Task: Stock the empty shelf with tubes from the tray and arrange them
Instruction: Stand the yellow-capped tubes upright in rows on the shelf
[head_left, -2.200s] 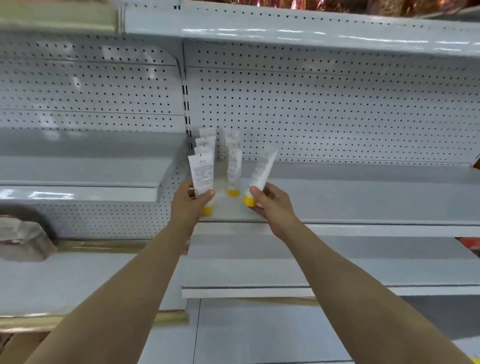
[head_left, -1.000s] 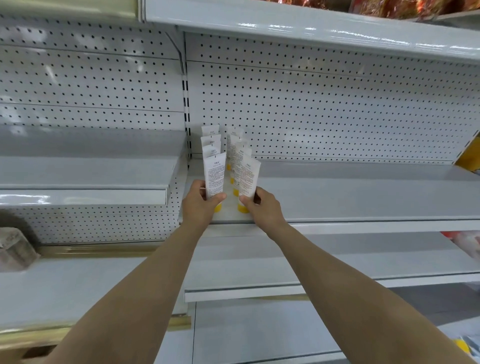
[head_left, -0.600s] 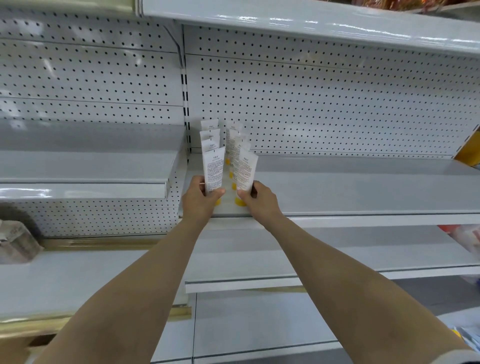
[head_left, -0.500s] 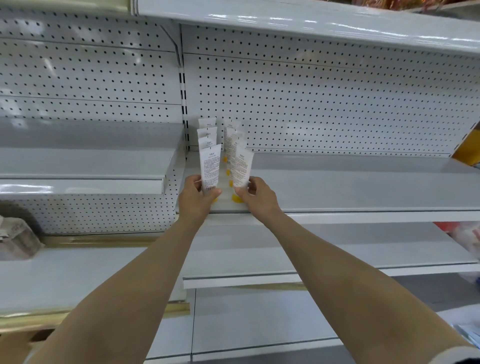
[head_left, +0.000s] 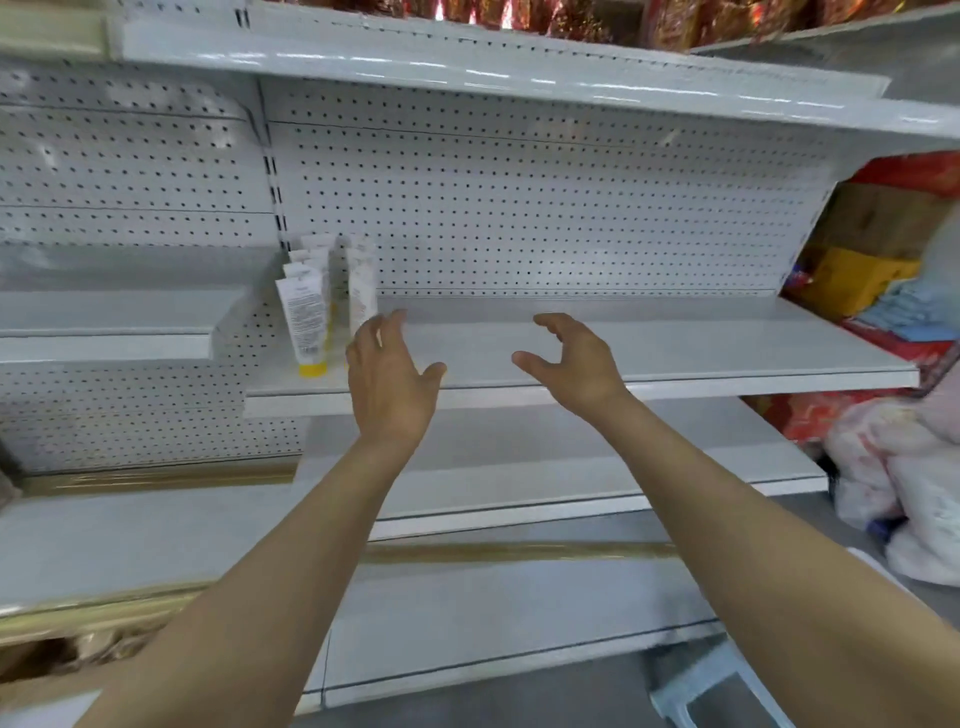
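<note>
My hands hold nothing. My left hand (head_left: 387, 384) is open with the fingers up and slightly spread, over the front edge of the shelf (head_left: 675, 353) towards its left end. My right hand (head_left: 571, 364) is also empty, with fingers and thumb loosely curved like a claw, over the same edge nearer the middle of the shelf.

The tubes (head_left: 306, 322) are white with yellow caps and stand cap-down at the far left end of the shelf, in two rows running back to the pegboard panel (head_left: 519, 208) behind the shelf.

Above the shelf an upper shelf (head_left: 467, 57) carries red packets (head_left: 571, 15). Below the shelf is a lower shelf (head_left: 571, 467). Left of the shelf, in the next bay, sits a neighbouring shelf (head_left: 104, 332). Off the right end of the shelf are a yellow box (head_left: 852, 275) and white bags (head_left: 904, 483).

Only the front tube of the left row shows in full; those behind it show just their crimped tops. The right row is blurred, and my left fingertips cover its lower part, so I cannot tell whether they touch a tube. The print on the tubes is too small to read. A pale plastic thing (head_left: 711, 686) far below the shelf is cut off by the frame edge.
</note>
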